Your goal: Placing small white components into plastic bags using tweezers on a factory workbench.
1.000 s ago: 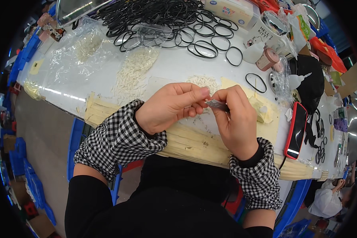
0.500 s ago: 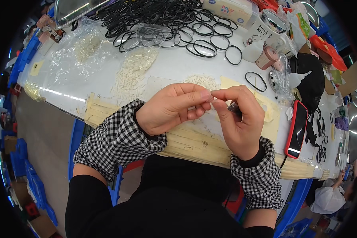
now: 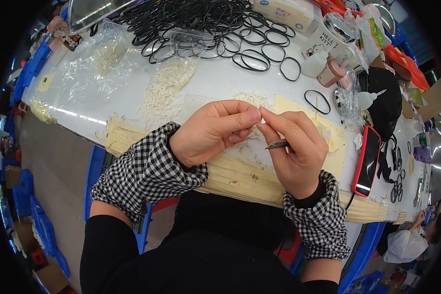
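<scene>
My left hand (image 3: 214,131) is closed, thumb and forefinger pinched together at the tips. Those tips meet the fingertips of my right hand (image 3: 301,149) over the table. Between them shows a bit of a small white piece (image 3: 262,121), mostly covered by the fingers. The right hand also keeps a narrow dark metal blade (image 3: 278,144) in its curled fingers, pointing left; its handle is hidden. Just beyond the hands lies a small pile of white pieces (image 3: 250,98). A larger heap of similar white pieces (image 3: 162,95) spills from a clear bag further left.
Black rubber bands (image 3: 186,22) are piled at the back, with loose ones (image 3: 317,102) nearer. Yellowish tape (image 3: 240,179) covers the table's front edge. A red-cased phone (image 3: 366,161) lies to the right, near a pink jar (image 3: 331,72) and a black cap (image 3: 381,100).
The blade in my right hand has come into clearer view as its fingers shifted. Both hands stay together at nearly the same spot.
</scene>
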Demonstrator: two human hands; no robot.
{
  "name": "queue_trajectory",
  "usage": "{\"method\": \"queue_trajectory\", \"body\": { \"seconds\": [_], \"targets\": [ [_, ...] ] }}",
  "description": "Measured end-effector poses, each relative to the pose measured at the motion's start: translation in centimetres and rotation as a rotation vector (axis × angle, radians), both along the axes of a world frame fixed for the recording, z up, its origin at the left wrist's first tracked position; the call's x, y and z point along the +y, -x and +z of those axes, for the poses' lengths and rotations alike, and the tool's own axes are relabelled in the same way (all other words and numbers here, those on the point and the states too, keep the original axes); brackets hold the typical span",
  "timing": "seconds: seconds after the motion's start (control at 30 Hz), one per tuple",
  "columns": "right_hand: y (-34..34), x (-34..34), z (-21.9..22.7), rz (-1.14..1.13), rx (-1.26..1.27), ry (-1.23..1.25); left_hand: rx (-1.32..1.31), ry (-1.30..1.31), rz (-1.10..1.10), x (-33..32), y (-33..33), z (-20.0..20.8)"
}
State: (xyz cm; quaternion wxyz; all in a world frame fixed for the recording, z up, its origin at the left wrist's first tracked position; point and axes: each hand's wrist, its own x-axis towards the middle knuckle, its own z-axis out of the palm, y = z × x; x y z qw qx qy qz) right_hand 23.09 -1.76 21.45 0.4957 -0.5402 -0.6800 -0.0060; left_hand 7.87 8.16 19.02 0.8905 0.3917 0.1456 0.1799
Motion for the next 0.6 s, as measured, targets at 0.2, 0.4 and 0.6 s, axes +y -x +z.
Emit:
{"method": "queue_trajectory", "body": {
  "seconds": [0.2,0.4,0.6],
  "targets": [
    [0.3,-0.07,0.45,-0.011,0.016,0.065,-0.004,0.027,-0.009,-0.28,0.04,0.5],
    [-0.16,-0.2,0.35,-0.1,-0.123,0.21,-0.09,0.066,-0.075,-0.14,0.22,0.47],
    [-0.19,-0.2,0.09,-0.134,-0.162,0.229,-0.122,0.072,-0.105,-0.09,0.22,0.29]
  ]
}}
